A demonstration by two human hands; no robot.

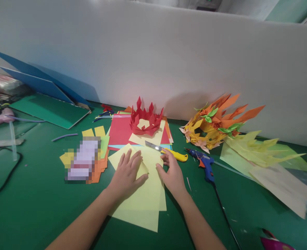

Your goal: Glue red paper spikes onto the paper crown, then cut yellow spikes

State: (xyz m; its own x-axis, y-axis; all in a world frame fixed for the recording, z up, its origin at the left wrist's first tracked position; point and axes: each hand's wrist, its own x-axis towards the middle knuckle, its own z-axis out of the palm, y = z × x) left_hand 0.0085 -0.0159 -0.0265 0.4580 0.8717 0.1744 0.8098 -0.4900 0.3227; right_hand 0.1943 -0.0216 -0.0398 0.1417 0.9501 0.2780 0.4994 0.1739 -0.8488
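Observation:
My left hand (127, 172) lies flat with fingers spread on pale yellow paper (140, 206), over a smaller piece with a folded or lifted edge by my thumb. My right hand (172, 173) rests at the paper's right edge, fingers curved and thumb apart from them. Just beyond its fingertips lies a utility knife (176, 155) with a yellow handle and its blade out. Behind the paper, a red paper crown (146, 121) stands on a cream sheet over a stack of coloured paper (119, 130).
A blue glue gun (207, 168) with a cord lies on the green table (39, 215) at right. Beyond it are an orange and yellow paper crown (210, 125) and a pale yellow jagged strip (263, 149). Orange pieces (101, 168) lie left; boards (51, 107) lean behind.

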